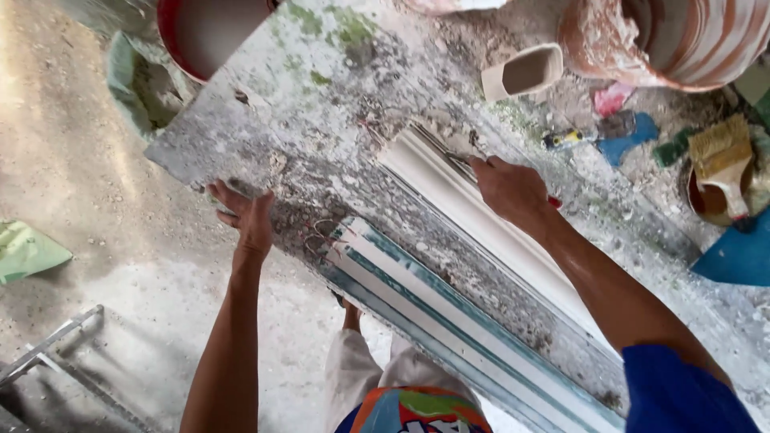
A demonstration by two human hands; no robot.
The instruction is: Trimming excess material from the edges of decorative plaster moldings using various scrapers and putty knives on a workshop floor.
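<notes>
- Plaster moulding [473,212], a long white strip with stepped ridges, lies across the stained grey work slab [305,104], running from the middle of the scene toward the near right.
- Right hand [509,188] rests on the far end of the moulding, fingers curled together around a thin metal tool [459,163] whose tip presses on the moulding's edge; a red handle end shows just behind the wrist.
- Left hand [247,215] grips the slab's near left edge, fingers spread apart and hooked over it, thumb underneath.
- Beside the moulding, nearer the person, lies a second long profile [449,325] with white and teal stripes, parallel to it and just apart.
- At the far side stand a small cream square cup [523,72], a red-rimmed basin [204,36] and a plaster-smeared striped bucket [674,40].
- To the far right, a wide brush [722,160] sits in a round bowl [691,192], with blue scraps [630,138] near it.
- On the left, the dusty floor [72,160] holds a green sack [24,250].
</notes>
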